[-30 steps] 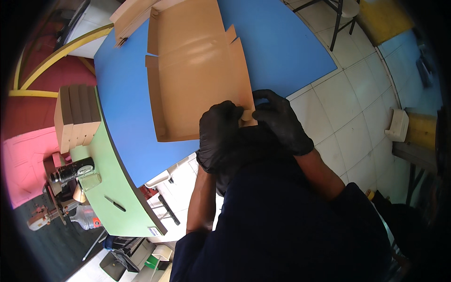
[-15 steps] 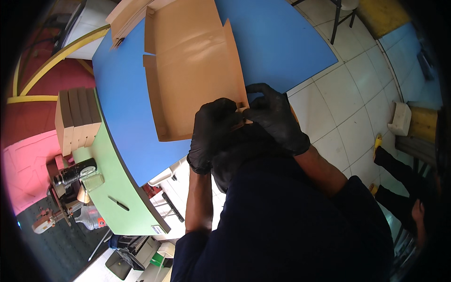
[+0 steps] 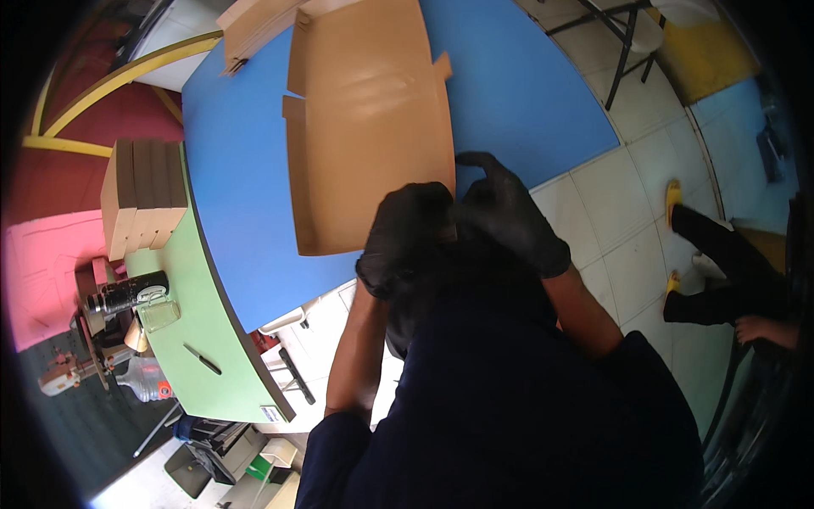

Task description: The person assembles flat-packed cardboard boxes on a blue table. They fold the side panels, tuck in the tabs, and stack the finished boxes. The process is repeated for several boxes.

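A brown cardboard box [image 3: 373, 144] lies unfolded on the blue table, its inside facing up and its lid part stretching away from me. Both my hands wear black gloves and meet at its near right corner. My left hand [image 3: 409, 227] is closed over the near edge there, fingers curled inward. Just right of that corner, my right hand [image 3: 513, 219] pinches the box's side wall, with one finger raised away from the rest. The fingertips are blurred, and the gloves hide most of the corner and its flap.
The blue table [image 3: 246, 170] adjoins a green table [image 3: 191, 314] on the left. On it stand brown boxes [image 3: 140, 199], a glass jar [image 3: 159, 316], a dark bottle [image 3: 127, 293] and a knife [image 3: 202, 359]. Another cardboard piece [image 3: 254, 34] lies beyond. A person's legs [image 3: 721, 254] are at right.
The whole view has shifted, so the box appears farther right. My hands stay at the corner, fingers moving a little. The person at right has moved their legs.
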### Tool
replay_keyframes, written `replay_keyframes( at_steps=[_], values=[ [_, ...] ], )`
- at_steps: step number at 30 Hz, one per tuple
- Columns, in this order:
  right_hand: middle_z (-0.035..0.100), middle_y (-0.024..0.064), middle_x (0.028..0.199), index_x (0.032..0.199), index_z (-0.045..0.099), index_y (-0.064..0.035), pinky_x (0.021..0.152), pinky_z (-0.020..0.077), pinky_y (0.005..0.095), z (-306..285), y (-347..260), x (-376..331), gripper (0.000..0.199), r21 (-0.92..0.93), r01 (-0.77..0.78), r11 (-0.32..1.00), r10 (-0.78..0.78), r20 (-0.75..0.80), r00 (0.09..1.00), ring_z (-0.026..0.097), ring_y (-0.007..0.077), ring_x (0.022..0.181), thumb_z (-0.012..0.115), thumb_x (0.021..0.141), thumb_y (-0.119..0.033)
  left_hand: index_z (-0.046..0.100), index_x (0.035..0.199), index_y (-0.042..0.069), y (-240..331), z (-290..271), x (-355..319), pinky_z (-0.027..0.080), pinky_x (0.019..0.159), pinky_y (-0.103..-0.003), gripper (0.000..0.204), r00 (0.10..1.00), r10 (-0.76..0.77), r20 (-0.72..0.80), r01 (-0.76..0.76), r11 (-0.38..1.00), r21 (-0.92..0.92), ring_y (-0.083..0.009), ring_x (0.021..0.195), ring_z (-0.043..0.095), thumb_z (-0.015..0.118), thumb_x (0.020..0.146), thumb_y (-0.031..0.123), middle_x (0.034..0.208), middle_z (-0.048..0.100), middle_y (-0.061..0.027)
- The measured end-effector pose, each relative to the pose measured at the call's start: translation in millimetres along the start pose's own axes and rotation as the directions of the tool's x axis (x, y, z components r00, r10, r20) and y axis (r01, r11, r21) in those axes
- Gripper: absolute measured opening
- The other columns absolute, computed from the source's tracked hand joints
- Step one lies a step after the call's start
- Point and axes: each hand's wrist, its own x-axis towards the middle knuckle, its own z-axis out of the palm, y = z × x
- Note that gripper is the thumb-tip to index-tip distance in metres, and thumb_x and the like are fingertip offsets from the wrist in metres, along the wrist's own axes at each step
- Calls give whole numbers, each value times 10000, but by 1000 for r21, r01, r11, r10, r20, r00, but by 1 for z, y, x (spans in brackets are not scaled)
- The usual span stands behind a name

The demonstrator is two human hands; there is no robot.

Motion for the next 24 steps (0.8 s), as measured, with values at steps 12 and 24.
replay_keyframes(
  at_steps=[12,24],
  values=[
    [731,161,1149,1495,470,45,882,561,346,-79,-18,30,754,-306,110,946,-174,-192,966,698,182,1034,825,886,-222,544,1321,-61,-85,-85,-2,565,852,-427,659,649,-585,-486,616,779,-117,-343,1020,708,852,814,226,1101,714,-241],
    [645,174,1140,1180,662,-13,878,525,432,-29,0,87,383,-851,247,463,-445,18,895,640,339,1033,790,899,-240,637,1229,87,-75,-44,-30,548,768,-459,382,803,-368,-470,492,854,172,-385,853,694,711,869,192,937,707,-179]
  ],
)
